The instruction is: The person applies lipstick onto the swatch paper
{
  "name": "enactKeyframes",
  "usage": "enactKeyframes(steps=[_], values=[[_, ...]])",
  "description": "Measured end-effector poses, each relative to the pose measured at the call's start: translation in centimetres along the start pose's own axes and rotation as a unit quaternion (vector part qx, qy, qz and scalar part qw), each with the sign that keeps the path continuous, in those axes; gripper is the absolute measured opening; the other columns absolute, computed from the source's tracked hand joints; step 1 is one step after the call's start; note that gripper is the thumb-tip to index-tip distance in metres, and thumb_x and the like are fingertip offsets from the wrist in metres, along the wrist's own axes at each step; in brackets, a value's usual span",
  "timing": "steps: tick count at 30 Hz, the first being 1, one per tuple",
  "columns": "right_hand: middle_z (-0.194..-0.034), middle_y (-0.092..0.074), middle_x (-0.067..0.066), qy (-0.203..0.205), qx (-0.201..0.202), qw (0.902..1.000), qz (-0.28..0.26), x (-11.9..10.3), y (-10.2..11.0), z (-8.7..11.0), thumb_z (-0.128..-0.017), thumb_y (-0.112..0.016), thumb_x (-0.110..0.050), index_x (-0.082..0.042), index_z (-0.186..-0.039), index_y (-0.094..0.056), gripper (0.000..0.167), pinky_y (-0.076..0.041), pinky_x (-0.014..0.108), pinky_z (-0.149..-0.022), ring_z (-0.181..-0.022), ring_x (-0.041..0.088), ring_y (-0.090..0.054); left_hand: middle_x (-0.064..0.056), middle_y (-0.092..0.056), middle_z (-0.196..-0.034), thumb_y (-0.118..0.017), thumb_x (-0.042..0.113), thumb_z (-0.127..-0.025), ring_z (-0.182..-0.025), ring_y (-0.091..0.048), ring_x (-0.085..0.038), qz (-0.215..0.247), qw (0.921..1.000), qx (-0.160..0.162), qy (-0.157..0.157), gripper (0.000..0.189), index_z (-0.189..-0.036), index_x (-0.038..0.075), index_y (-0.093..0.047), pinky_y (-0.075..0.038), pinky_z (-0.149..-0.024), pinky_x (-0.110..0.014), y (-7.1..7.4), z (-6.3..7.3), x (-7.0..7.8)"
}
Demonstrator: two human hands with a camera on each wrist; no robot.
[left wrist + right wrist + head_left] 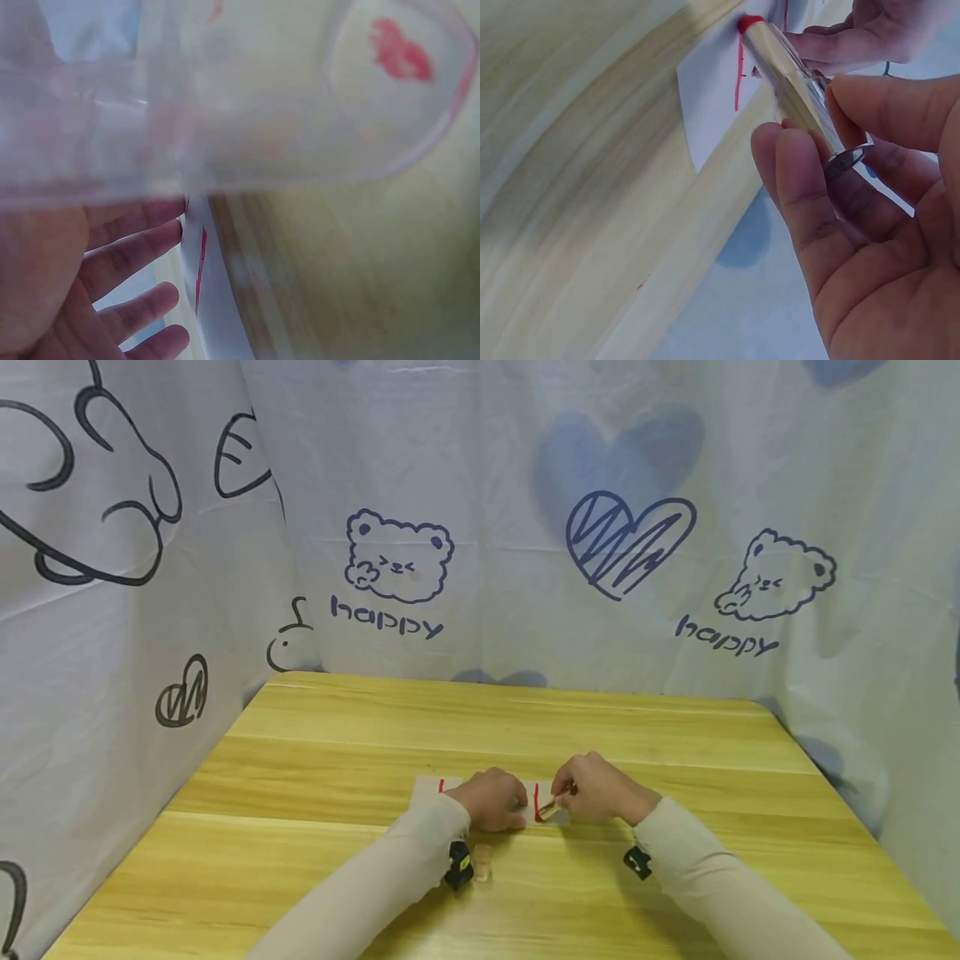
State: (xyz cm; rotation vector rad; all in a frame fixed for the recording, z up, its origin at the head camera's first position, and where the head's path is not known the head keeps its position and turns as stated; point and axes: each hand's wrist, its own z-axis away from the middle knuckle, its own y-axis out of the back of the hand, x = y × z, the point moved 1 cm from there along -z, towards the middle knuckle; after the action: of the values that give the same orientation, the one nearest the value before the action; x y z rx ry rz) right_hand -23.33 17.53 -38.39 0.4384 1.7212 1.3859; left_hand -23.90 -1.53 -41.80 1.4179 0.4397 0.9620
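My right hand [596, 785] pinches a lipstick [795, 82] with a shiny gold tube between thumb and fingers. Its red tip meets the white paper strip [705, 105] at the lower end of a red stroke [537, 802]. Beside it, my left hand [491, 800] rests on the middle of the paper, its fingers loosely extended in the left wrist view. Another red stroke [442, 786] shows left of that hand; whatever lies beneath the hand is hidden. A clear cap [482, 863] is on the table near my left wrist; a red smear marks the clear plastic [405, 56] filling the left wrist view.
The wooden table [337, 727] reaches back to a white cloth [495, 635] printed with bears, hearts and writing. More printed cloth [90, 652] hangs along the left side. Dark camera mounts [638, 862] sit on both wrists.
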Motion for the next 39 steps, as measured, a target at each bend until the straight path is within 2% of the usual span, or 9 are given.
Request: enactKeyframes(steps=[7, 12, 16, 21, 25, 29, 31, 33, 39], values=[[-0.086, -0.069, 0.002, -0.008, -0.017, 0.9998, -0.009, -0.3, 0.2, 0.2, -0.089, -0.067, -0.003, -0.003, -0.095, -0.073, 0.009, -0.052, 0.028, -0.064, -0.07, 0.007, -0.06, 0.005, -0.069, -0.108, -0.071, 0.032, -0.09, -0.102, -0.062, -0.014, -0.005, 1.0, 0.006, -0.003, 0.026, -0.11, 0.015, -0.073, -0.05, -0.087, -0.031, 0.0, 0.1, 0.0], [-0.082, -0.067, -0.002, 0.005, -0.022, 0.9995, -0.023, -0.3, 0.1, 0.4, -0.088, -0.067, -0.003, -0.004, -0.092, -0.073, 0.007, -0.05, 0.026, -0.061, -0.064, 0.005, -0.056, 0.006, -0.069, -0.108, -0.07, 0.032, -0.09, -0.103, -0.062, -0.014, 0.007, 0.9999, -0.004, 0.007, 0.025, -0.111, 0.016, -0.073, -0.049, -0.089, -0.033, -0.3, 0.3, -0.1], [-0.08, -0.066, -0.005, 0.009, -0.017, 0.9996, -0.022, -0.3, 0.4, 0.5, -0.089, -0.067, -0.004, -0.006, -0.091, -0.072, 0.006, -0.048, 0.025, -0.058, -0.059, 0.004, -0.052, 0.007, -0.069, -0.107, -0.071, 0.032, -0.09, -0.102, -0.062, -0.013, 0.006, 1.0, -0.002, 0.003, 0.024, -0.109, 0.017, -0.074, -0.049, -0.089, -0.034, -0.4, 0.1, -0.1], [-0.082, -0.067, -0.003, 0.01, -0.011, 0.9997, -0.021, -0.5, 1.3, 0.7, -0.089, -0.067, -0.006, -0.007, -0.092, -0.072, 0.006, -0.048, 0.024, -0.058, -0.061, 0.004, -0.054, 0.008, -0.069, -0.106, -0.07, 0.033, -0.09, -0.099, -0.062, -0.012, -0.007, 1.0, 0.003, -0.006, 0.024, -0.108, 0.017, -0.074, -0.05, -0.087, -0.033, -0.3, -0.2, -0.1], [-0.084, -0.067, -0.003, 0.006, -0.005, 0.9997, -0.025, -0.5, 1.9, 0.9, -0.091, -0.067, -0.009, -0.008, -0.094, -0.073, 0.006, -0.049, 0.026, -0.059, -0.064, 0.005, -0.055, 0.006, -0.068, -0.111, -0.069, 0.033, -0.091, -0.104, -0.062, -0.014, -0.003, 0.9999, 0.008, -0.011, 0.027, -0.112, 0.015, -0.073, -0.049, -0.089, -0.034, -0.1, 0.0, -0.3], [-0.083, -0.067, -0.005, -0.003, 0.022, 0.9992, -0.033, -0.2, 2.0, 1.1, -0.092, -0.067, -0.012, -0.009, -0.095, -0.073, 0.007, -0.049, 0.027, -0.06, -0.066, 0.005, -0.056, 0.001, -0.067, -0.116, -0.068, 0.028, -0.092, -0.109, -0.06, -0.018, 0.038, 0.9987, 0.032, -0.006, 0.029, -0.116, 0.012, -0.071, -0.049, -0.091, -0.034, 0.4, 0.5, -0.8], [-0.083, -0.067, -0.005, -0.008, 0.044, 0.998, -0.045, 0.0, 1.9, 1.3, -0.093, -0.066, -0.013, -0.009, -0.095, -0.073, 0.008, -0.049, 0.028, -0.061, -0.067, 0.005, -0.056, -0.002, -0.066, -0.118, -0.067, 0.025, -0.092, -0.106, -0.062, -0.019, 0.072, 0.9963, 0.046, -0.003, 0.03, -0.117, 0.009, -0.07, -0.05, -0.089, -0.034, 0.7, 0.9, -1.0], [-0.083, -0.067, -0.005, -0.015, 0.068, 0.9959, -0.059, 0.2, 1.7, 1.5, -0.093, -0.066, -0.013, -0.008, -0.097, -0.073, 0.009, -0.049, 0.028, -0.062, -0.068, 0.006, -0.057, -0.005, -0.065, -0.12, -0.066, 0.023, -0.093, -0.1, -0.064, -0.019, 0.106, 0.9928, 0.057, -0.003, 0.031, -0.119, 0.006, -0.067, -0.05, -0.088, -0.035, 1.1, 1.4, -1.2], [-0.088, -0.068, -0.002, -0.038, 0.152, 0.9824, -0.102, 0.3, 0.7, 2.1, -0.093, -0.067, -0.016, -0.006, -0.102, -0.073, 0.015, -0.052, 0.031, -0.068, -0.075, 0.009, -0.061, -0.01, -0.064, -0.12, -0.065, 0.023, -0.095, -0.108, -0.06, -0.024, 0.188, 0.9759, 0.11, 0.002, 0.033, -0.122, 0.003, -0.064, -0.049, -0.091, -0.04, 1.7, 2.8, -1.9]])
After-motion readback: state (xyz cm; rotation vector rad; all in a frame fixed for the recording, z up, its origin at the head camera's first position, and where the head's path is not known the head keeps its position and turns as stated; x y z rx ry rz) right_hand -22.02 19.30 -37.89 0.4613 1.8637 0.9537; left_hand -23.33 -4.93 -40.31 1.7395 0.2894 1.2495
